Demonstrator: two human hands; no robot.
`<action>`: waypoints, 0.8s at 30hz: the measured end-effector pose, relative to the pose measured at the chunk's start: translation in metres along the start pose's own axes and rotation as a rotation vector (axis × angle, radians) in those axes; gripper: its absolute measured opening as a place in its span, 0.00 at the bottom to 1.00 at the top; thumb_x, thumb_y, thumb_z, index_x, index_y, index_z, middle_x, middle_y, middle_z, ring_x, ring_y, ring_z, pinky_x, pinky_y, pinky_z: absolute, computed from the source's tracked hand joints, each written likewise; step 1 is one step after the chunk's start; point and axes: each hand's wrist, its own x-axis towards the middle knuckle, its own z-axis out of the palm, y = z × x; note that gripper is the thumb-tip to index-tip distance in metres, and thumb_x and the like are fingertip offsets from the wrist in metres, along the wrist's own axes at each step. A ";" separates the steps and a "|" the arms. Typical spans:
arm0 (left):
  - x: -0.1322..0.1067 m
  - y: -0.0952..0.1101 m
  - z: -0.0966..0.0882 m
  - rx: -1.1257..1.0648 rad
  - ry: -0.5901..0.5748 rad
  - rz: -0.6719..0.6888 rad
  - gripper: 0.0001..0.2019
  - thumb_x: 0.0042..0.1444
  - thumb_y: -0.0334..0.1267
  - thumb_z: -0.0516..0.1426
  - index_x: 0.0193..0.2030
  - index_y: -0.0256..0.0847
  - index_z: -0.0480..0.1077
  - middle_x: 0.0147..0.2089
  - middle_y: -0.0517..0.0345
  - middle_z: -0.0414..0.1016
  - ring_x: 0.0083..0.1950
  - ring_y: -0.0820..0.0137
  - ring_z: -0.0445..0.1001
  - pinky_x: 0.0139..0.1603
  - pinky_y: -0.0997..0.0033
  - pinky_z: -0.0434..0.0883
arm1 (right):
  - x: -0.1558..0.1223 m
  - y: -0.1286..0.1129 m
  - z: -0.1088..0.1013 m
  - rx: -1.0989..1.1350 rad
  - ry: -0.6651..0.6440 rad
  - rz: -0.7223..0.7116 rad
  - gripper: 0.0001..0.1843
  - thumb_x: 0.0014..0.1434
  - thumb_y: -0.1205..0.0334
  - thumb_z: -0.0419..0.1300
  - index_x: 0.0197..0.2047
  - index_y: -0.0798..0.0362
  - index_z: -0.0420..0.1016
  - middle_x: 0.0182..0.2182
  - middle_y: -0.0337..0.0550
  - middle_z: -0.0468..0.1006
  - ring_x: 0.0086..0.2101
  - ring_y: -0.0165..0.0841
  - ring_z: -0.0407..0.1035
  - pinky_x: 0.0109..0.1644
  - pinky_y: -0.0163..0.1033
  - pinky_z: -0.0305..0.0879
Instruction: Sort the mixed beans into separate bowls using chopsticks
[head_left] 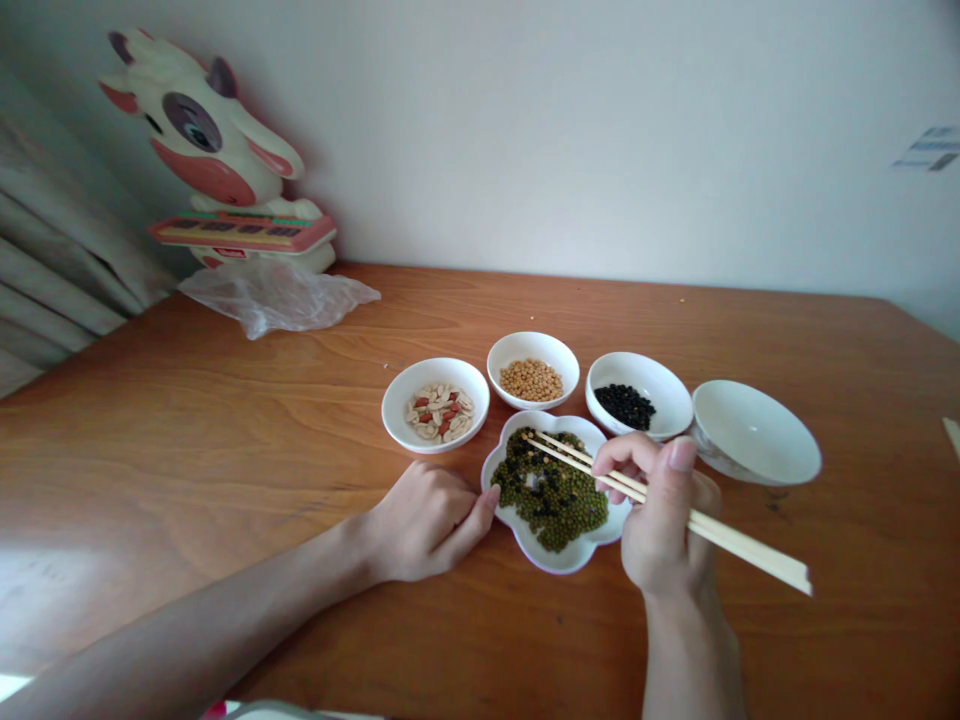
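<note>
My right hand [664, 515] grips a pair of wooden chopsticks [742, 545], their tips over a white flower-shaped dish [559, 560] of green beans with some dark ones mixed in. My left hand [427, 520] rests on the table, fingers curled, its thumb touching the dish's left rim. Behind the dish stand three white bowls: peanuts [439, 412] on the left, yellow beans [532, 380] in the middle, black beans [625, 405] on the right.
An empty white bowl [754, 435] sits tilted at the right. A cow-shaped toy [217, 150] with a crumpled plastic bag [277, 295] stands at the back left of the wooden table [187, 420], by the wall. A curtain hangs at far left.
</note>
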 end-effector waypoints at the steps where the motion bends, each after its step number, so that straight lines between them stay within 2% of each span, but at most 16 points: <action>1: 0.000 0.000 0.000 0.002 -0.001 -0.001 0.28 0.79 0.37 0.42 0.23 0.41 0.61 0.23 0.56 0.72 0.22 0.73 0.65 0.29 0.61 0.53 | 0.000 0.000 0.000 -0.003 -0.002 0.000 0.45 0.76 0.32 0.34 0.27 0.51 0.77 0.19 0.41 0.70 0.23 0.32 0.65 0.29 0.41 0.58; 12: 0.001 0.000 0.000 -0.013 0.002 0.000 0.27 0.79 0.38 0.42 0.24 0.40 0.60 0.23 0.56 0.73 0.22 0.73 0.65 0.29 0.61 0.53 | -0.001 -0.004 0.002 0.006 -0.015 -0.016 0.42 0.77 0.35 0.36 0.26 0.51 0.76 0.21 0.41 0.73 0.25 0.31 0.64 0.31 0.41 0.58; 19: 0.000 -0.001 0.002 0.001 -0.002 -0.009 0.28 0.79 0.38 0.42 0.24 0.40 0.60 0.23 0.56 0.73 0.22 0.73 0.65 0.29 0.62 0.53 | 0.001 0.007 -0.001 0.025 -0.050 -0.071 0.42 0.77 0.35 0.38 0.27 0.51 0.78 0.19 0.40 0.70 0.23 0.30 0.66 0.29 0.39 0.58; 24: 0.000 -0.002 0.002 -0.004 -0.005 -0.012 0.28 0.79 0.39 0.42 0.23 0.40 0.60 0.23 0.56 0.73 0.22 0.74 0.65 0.29 0.62 0.53 | 0.001 0.006 0.000 0.024 -0.047 -0.075 0.41 0.78 0.37 0.38 0.27 0.51 0.77 0.21 0.40 0.72 0.24 0.30 0.67 0.30 0.39 0.59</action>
